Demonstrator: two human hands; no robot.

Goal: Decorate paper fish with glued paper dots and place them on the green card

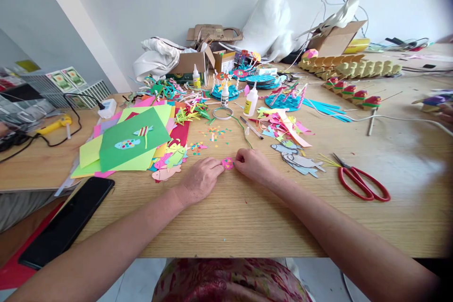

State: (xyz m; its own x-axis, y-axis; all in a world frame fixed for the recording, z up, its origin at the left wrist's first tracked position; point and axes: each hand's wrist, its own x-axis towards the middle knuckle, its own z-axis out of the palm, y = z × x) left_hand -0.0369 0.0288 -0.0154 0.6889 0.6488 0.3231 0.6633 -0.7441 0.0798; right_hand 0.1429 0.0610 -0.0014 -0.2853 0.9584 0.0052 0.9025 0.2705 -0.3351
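A small pink paper fish [228, 163] with coloured dots lies on the table between my hands. My left hand [202, 179] has its fingers pressed together at the fish's left end. My right hand [255, 166] is closed in a pinch by its right end; what its fingertips hold is hidden. Just beyond them are loose coloured paper dots [214, 134] and a dotted pink piece [198, 147]. A green pipe cleaner [244, 133] runs to near my right hand. Farther back stand a clear glue bottle [251, 101] and a small white bottle [224, 96], beside a roll of tape [222, 113].
Red-handled scissors [364, 184] and grey-blue paper fish [299, 158] lie on the right. To the left are a green sheet [134, 137] with two decorated fish, and a black phone [69, 219]. Cardboard boxes [191, 63] stand behind. Another person's hand [446, 114] shows at the right edge.
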